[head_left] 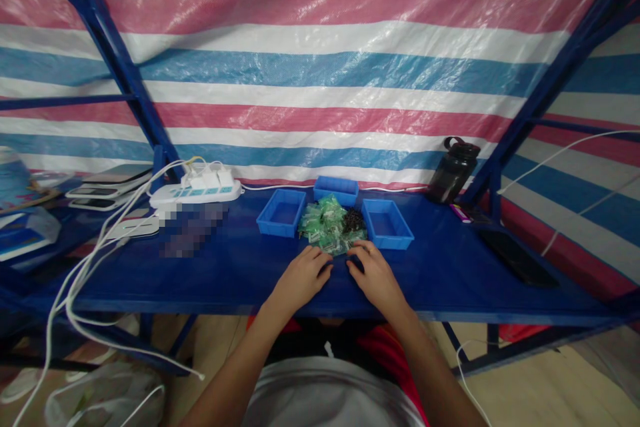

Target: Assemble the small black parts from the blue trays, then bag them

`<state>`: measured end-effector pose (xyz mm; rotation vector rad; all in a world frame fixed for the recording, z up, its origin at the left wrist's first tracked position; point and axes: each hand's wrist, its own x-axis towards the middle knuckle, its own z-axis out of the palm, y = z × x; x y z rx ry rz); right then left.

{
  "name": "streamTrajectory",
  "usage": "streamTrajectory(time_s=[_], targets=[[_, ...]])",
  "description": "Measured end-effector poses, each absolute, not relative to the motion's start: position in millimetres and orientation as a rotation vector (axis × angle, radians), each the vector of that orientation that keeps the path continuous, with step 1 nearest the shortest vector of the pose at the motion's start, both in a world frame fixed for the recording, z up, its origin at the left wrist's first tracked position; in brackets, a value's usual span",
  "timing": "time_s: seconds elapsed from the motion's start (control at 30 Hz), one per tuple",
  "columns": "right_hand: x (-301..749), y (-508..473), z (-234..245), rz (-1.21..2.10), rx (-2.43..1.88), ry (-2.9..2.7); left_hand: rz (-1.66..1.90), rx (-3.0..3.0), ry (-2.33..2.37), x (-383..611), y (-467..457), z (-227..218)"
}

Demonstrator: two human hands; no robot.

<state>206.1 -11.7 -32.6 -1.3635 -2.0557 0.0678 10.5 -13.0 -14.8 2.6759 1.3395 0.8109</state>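
A heap of small greenish clear plastic packets (325,219) lies mid-table, with a cluster of small dark pieces (353,221) at its right side; their exact kind is too small to tell. My left hand (304,275) rests at the heap's near left edge, fingers bent and thumb apart, with nothing visible in it. At the near right edge is my right hand (375,275), its fingers loosely curved near the packets and the thumb apart, also holding nothing I can see. Around the heap stand three blue plastic bins: a left bin (282,232), a back bin (336,201) and a right bin (391,243).
A white power strip (200,195) with plugs and trailing white cables (83,273) is on the left. Phone-like devices (100,197) lie farther left. On the right are a dark bottle (454,173), a small purple packet (461,214) and a black flat device (517,257). Blue metal posts flank the table.
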Motion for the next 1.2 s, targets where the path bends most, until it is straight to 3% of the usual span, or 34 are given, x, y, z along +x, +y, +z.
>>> streamTrajectory(time_s=[0.3,0.47,0.67,0.73,0.97,1.2], targets=[[205,-9,-39,0.065,-1.384,-2.012,0.878,2.593,1.313,9,-6,-24],[206,-5,-5,-0.057,-1.208,-2.039,0.927,2.714,1.333,-5,-14,-15],[213,102,42,-0.212,-1.355,-2.299,0.879,2.738,1.415,-31,-17,-17],[219,140,40,-0.157,-1.534,-2.379,0.845,2.734,1.405,-32,-17,-21],[239,185,19,-0.054,-1.439,-2.537,1.092,2.725,1.678,-48,14,6],[245,190,18,0.020,-1.393,-2.567,0.638,2.771,1.639,-65,55,19]])
